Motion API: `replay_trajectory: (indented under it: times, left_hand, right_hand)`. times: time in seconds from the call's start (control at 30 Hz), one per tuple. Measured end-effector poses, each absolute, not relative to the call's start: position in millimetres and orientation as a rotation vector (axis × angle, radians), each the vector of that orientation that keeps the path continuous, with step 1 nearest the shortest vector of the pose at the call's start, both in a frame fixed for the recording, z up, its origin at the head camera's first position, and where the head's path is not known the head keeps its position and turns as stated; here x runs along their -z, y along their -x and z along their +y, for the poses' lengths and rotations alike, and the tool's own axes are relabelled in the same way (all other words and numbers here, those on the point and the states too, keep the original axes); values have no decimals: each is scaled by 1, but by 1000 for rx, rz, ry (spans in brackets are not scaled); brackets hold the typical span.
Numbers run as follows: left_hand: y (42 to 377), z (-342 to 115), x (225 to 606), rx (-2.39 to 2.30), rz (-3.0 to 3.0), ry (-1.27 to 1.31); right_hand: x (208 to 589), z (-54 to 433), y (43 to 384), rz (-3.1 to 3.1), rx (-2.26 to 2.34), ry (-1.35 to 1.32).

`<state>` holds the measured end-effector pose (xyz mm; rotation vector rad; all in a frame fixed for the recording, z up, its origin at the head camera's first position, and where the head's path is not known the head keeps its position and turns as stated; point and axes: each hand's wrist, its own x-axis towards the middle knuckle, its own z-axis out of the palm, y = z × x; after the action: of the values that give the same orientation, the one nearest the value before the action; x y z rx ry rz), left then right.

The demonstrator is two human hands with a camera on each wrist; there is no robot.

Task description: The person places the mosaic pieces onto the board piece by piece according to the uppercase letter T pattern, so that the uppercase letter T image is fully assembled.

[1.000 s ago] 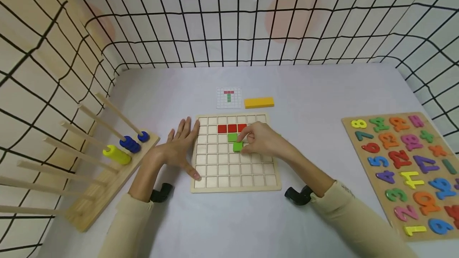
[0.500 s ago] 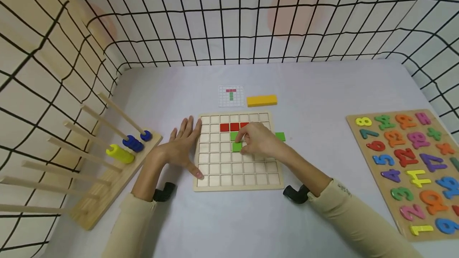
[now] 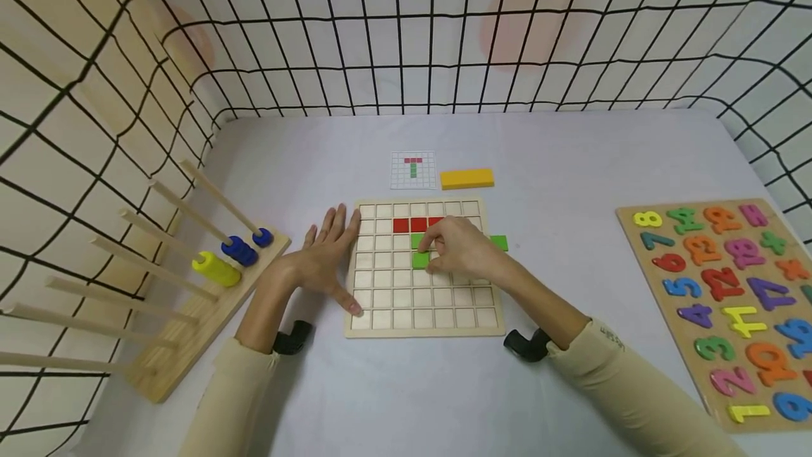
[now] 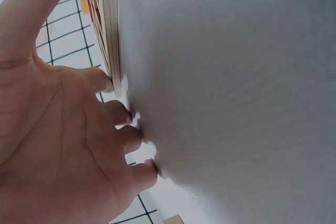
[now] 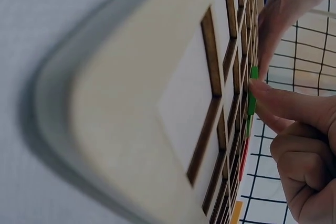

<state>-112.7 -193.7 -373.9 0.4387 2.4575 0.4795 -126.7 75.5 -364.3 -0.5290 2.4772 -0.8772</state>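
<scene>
A wooden grid board (image 3: 380, 330) lies flat, with red square tiles (image 3: 401, 225) in a row near its top. Under the middle red one sits a green tile (image 3: 416, 240), partly covered by fingers. My right hand (image 3: 459, 249) pinches another green tile (image 3: 420, 260) with thumb and index finger, just below that one; the right wrist view shows this pinched tile (image 5: 253, 90) at board level. My left hand (image 3: 320, 263) is spread along the board's left edge, thumb on its lower left part. In the left wrist view, the left hand's (image 4: 68, 135) fingertips meet the tablecloth.
A loose green tile (image 3: 499, 242) lies by the board's right edge. Behind are a pattern card (image 3: 413, 171) and a yellow bar (image 3: 466, 178). A peg stand (image 3: 209, 302) with beads stands left, a number puzzle (image 3: 691, 379) right. Black wire mesh (image 3: 431, 41) surrounds the table.
The pinched green tile has shifted left on the board, in line under the upper green tile. The loose green tile at the right has come into sight. My left hand stays put.
</scene>
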Motion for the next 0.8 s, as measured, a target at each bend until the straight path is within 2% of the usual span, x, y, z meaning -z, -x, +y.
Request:
replay_trajectory:
  times: [0.8]
  left_hand:
    - [113,-193,373,-494,2447,-431]
  right_hand:
    - [369,77,131,2496,935,527]
